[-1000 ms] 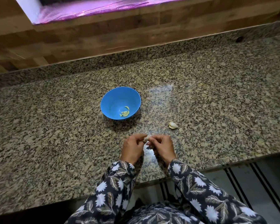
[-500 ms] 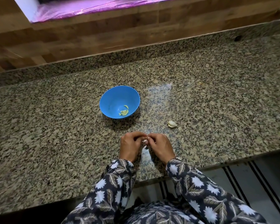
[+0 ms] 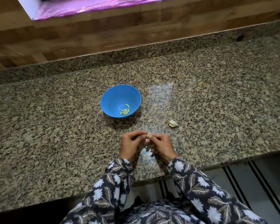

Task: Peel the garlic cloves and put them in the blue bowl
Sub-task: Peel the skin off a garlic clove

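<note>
Not much has shifted in the last second, tbh: both hands have stayed huddled together near the front edge of the granite counter (image 3: 55, 126), and the bowl and the spare clove sit right where they were. Maybe a touch more of the clove I'm working on peeks out on top now. Starting from the left, the blue bowl (image 3: 104, 101) stands upright on the counter, beyond my hands and a bit to their left, well apart from them. A few pale yellow-green peeled pieces (image 3: 125, 111) lie at the bottom, toward its right side. Then my left hand (image 3: 131, 145), fingers curled in, pinches the left side of the garlic clove (image 3: 148, 136). It's mostly hidden between my fingertips, so I can't tell how much skin is on it. My right hand (image 3: 161, 145) is curled the same way and pinches the other side. Further right, the loose clove (image 3: 173, 123) lies on the stone in its papery skin, apart from my hands and from the bowl. Both sleeves (image 3: 200, 183) are dark with white flowers.
</note>
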`<state>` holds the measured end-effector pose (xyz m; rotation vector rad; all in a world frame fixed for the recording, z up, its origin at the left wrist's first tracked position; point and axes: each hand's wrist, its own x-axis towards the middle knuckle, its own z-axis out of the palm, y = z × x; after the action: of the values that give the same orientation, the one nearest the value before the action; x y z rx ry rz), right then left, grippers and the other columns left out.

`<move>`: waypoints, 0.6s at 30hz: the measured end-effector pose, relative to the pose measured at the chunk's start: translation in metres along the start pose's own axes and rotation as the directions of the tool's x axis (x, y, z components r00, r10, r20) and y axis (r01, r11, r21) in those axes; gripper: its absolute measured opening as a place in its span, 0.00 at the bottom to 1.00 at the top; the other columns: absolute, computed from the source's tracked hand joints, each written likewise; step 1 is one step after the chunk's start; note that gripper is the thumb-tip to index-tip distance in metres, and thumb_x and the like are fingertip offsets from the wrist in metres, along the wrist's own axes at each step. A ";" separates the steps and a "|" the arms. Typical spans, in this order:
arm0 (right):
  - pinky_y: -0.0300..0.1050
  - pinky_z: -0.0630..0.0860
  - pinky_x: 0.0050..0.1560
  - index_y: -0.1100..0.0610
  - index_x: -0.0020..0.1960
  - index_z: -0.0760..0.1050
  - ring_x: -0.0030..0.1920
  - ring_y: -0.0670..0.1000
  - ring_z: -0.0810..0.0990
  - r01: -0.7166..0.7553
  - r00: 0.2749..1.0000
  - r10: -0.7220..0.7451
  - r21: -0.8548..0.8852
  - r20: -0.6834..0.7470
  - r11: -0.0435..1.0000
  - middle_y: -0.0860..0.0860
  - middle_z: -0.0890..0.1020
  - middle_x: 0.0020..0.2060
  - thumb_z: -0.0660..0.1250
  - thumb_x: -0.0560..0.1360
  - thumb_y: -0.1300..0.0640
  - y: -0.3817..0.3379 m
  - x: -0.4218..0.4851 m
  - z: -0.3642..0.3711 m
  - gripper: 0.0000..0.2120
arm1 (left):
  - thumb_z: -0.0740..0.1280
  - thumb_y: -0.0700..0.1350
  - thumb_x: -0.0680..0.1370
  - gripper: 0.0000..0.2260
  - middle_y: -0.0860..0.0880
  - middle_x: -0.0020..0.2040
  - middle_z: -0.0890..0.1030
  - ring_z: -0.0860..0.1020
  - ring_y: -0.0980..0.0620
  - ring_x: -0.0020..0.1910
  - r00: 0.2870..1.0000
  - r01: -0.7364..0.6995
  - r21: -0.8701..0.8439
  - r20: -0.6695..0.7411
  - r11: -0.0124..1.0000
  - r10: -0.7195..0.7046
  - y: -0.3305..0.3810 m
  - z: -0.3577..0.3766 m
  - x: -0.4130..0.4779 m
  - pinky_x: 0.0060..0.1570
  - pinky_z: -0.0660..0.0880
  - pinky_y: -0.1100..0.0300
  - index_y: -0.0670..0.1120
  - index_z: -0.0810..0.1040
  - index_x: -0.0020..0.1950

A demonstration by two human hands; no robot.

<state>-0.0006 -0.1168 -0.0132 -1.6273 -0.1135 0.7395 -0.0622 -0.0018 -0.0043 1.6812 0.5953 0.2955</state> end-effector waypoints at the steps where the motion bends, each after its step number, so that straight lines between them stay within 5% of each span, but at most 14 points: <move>1: 0.34 0.73 0.28 0.64 0.42 0.80 0.33 0.49 0.79 0.006 1.000 -0.006 0.012 0.005 1.000 0.52 0.81 0.33 0.64 0.76 0.64 -0.001 0.000 0.000 0.08 | 0.69 0.30 0.71 0.09 0.40 0.45 0.83 0.82 0.57 0.40 1.000 0.023 -0.050 -0.004 0.998 -0.023 0.000 0.000 0.000 0.41 0.78 0.66 0.35 0.81 0.50; 5: 0.39 0.77 0.39 0.57 0.38 0.81 0.38 0.51 0.81 0.035 0.999 -0.038 -0.079 -0.033 0.996 0.51 0.83 0.34 0.65 0.75 0.62 -0.002 0.003 0.000 0.09 | 0.71 0.35 0.72 0.08 0.44 0.47 0.84 0.82 0.54 0.45 0.998 -0.030 0.099 -0.043 0.995 0.034 -0.003 0.002 -0.002 0.47 0.79 0.63 0.39 0.82 0.51; 9: 0.53 0.78 0.51 0.58 0.41 0.81 0.43 0.54 0.83 0.063 0.995 -0.078 -0.198 -0.068 0.978 0.54 0.84 0.38 0.65 0.76 0.61 0.001 0.004 0.000 0.08 | 0.70 0.37 0.73 0.10 0.48 0.51 0.83 0.79 0.59 0.46 0.987 -0.128 0.321 -0.052 0.938 0.152 -0.004 0.006 -0.003 0.47 0.72 0.77 0.42 0.82 0.54; 15: 0.53 0.79 0.49 0.56 0.45 0.82 0.43 0.49 0.82 0.090 0.987 -0.130 -0.334 -0.098 0.938 0.50 0.84 0.39 0.65 0.76 0.58 0.000 0.000 -0.001 0.07 | 0.70 0.39 0.73 0.11 0.50 0.51 0.83 0.78 0.67 0.43 0.995 -0.076 0.291 -0.033 0.954 0.089 -0.006 0.008 -0.004 0.45 0.72 0.78 0.42 0.82 0.55; 18: 0.53 0.79 0.49 0.56 0.43 0.83 0.42 0.50 0.82 0.097 0.988 -0.132 -0.336 -0.081 0.937 0.51 0.84 0.38 0.65 0.76 0.57 0.000 -0.001 -0.002 0.08 | 0.71 0.38 0.73 0.08 0.47 0.48 0.84 0.81 0.60 0.43 0.998 -0.003 0.151 -0.054 0.989 0.011 -0.006 0.007 -0.003 0.45 0.76 0.72 0.41 0.83 0.52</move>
<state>-0.0003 -0.1193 -0.0130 -1.9582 -0.2687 0.5655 -0.0617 -0.0088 -0.0109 1.8257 0.6664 0.3082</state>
